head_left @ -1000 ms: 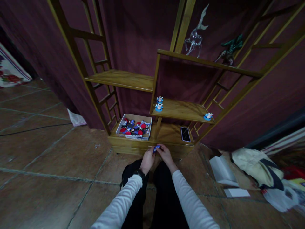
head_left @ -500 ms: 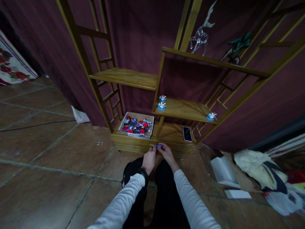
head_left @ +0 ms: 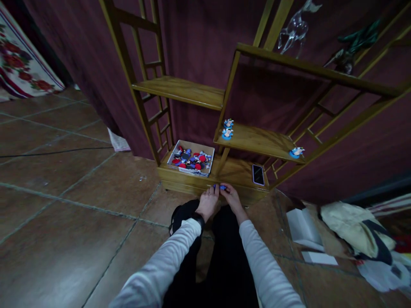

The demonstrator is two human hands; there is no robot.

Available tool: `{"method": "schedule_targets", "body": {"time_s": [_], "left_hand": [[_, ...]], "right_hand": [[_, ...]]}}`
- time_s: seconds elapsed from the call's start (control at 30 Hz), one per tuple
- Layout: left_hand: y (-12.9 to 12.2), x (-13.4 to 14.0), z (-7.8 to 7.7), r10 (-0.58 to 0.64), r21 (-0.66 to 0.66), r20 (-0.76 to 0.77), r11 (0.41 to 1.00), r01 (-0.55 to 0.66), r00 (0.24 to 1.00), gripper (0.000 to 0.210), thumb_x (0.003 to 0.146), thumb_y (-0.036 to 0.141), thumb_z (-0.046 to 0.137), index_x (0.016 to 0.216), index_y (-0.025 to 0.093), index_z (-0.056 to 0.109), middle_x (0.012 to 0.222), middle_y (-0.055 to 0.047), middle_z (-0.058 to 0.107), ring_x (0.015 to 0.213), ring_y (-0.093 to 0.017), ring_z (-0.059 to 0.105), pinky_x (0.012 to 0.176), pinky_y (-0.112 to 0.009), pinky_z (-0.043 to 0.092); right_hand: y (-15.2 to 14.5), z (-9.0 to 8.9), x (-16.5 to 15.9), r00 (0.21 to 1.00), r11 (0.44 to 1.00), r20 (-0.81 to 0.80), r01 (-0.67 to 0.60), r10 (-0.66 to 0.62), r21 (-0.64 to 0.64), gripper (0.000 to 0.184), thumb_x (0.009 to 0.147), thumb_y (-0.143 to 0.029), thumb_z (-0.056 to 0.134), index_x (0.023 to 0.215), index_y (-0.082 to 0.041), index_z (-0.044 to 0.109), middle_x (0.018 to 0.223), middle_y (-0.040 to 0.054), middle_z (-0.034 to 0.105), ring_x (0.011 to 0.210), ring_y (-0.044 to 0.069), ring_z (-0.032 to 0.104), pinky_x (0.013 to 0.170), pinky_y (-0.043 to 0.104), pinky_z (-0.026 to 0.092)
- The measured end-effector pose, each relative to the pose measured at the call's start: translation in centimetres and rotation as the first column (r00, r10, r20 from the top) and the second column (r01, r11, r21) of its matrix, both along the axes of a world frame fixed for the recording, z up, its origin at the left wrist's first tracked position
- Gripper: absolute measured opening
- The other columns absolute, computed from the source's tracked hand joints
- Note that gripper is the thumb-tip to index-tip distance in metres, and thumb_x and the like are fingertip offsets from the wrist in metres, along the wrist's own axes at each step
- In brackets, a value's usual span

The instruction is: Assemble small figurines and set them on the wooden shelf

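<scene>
I'm watching both hands working close together: the left hand (head_left: 208, 202) and the right hand (head_left: 232, 197) are gripping a small purple piece (head_left: 222, 187) by the fingertips, holding it just in front of the cabinet's base (head_left: 180, 180). Its details are too small to tell. Beyond, a box (head_left: 194, 172) of red, purple and dark pieces is resting on the lower shelf (head_left: 236, 170), a phone (head_left: 258, 175) lying to its right. Three blue-based figurines (head_left: 227, 134) are standing one shelf higher.

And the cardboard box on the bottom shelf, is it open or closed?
Open: no lid covers the box, and small items show inside.
</scene>
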State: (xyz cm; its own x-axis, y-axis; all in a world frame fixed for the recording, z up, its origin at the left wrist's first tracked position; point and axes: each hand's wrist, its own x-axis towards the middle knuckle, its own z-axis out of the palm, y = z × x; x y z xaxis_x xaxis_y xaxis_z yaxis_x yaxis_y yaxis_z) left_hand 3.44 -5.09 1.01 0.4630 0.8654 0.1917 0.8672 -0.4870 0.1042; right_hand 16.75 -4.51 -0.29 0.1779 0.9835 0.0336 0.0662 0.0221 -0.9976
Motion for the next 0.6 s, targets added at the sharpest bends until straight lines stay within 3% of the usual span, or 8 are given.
{"method": "schedule_targets", "body": {"time_s": [0.33, 0.47, 0.6], "left_hand": [[-0.02, -0.48, -0.01, -0.069, 0.057, -0.002, 0.996, 0.069, 0.998, 0.050, 0.085, 0.010, 0.035, 0.135, 0.014, 0.030, 0.110, -0.019, 0.053, 0.095, -0.025, 0.056, 0.076, -0.035, 0.044], [-0.07, -0.68, 0.39, -0.069, 0.007, 0.044, 0.998, 0.069, 0.997, 0.048, 0.086, 0.011, 0.036, 0.134, 0.015, 0.033, 0.110, -0.017, 0.054, 0.097, -0.023, 0.056, 0.078, -0.033, 0.043], [0.08, -1.01, 0.60, -0.024, -0.127, 0.180, 0.991, 0.048, 0.983, 0.048, 0.084, 0.011, 0.038, 0.131, 0.019, 0.038, 0.110, -0.013, 0.057, 0.095, -0.022, 0.058, 0.078, -0.031, 0.044]], "right_hand": [[-0.46, -0.46, 0.67, 0.998, 0.998, -0.028, -0.055, 0.056, 0.022, 0.035, 0.066, -0.031, 0.064, 0.099, -0.021, 0.060, 0.095, 0.0029, 0.063, 0.086, 0.015, 0.056, 0.085, 0.030, 0.043], [-0.56, -0.28, 0.56, 0.998, 0.998, -0.032, -0.050, 0.051, 0.024, 0.035, 0.066, -0.031, 0.064, 0.099, -0.021, 0.060, 0.091, 0.0027, 0.063, 0.083, 0.014, 0.057, 0.082, 0.029, 0.044], [-0.59, -0.19, 0.20, 1.000, 1.000, 0.018, -0.017, 0.017, 0.022, 0.034, 0.066, -0.034, 0.064, 0.097, -0.020, 0.060, 0.088, 0.0026, 0.064, 0.079, 0.015, 0.058, 0.078, 0.029, 0.046]]}}
